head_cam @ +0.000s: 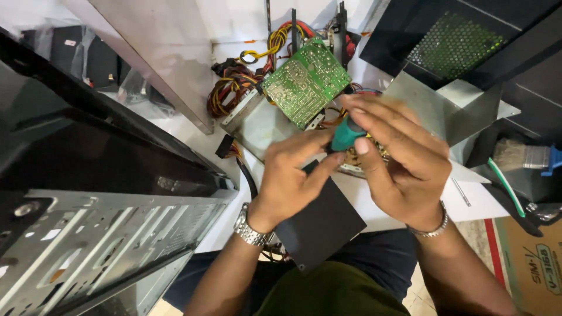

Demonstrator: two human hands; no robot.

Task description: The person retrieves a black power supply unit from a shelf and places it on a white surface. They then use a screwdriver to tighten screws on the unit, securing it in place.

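Gripping teal screwdriver handle (347,133), both hands (293,175) (404,158); circuit board (306,82) beyond.

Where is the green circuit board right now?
In the head view, the green circuit board sits tilted at top centre, just beyond both hands, with the bundle of red and yellow wires on its left.

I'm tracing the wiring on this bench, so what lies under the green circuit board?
Under the green circuit board sits an open metal housing, with red, yellow and black wires spilling out at its left. The board covers whatever components hang beneath it.
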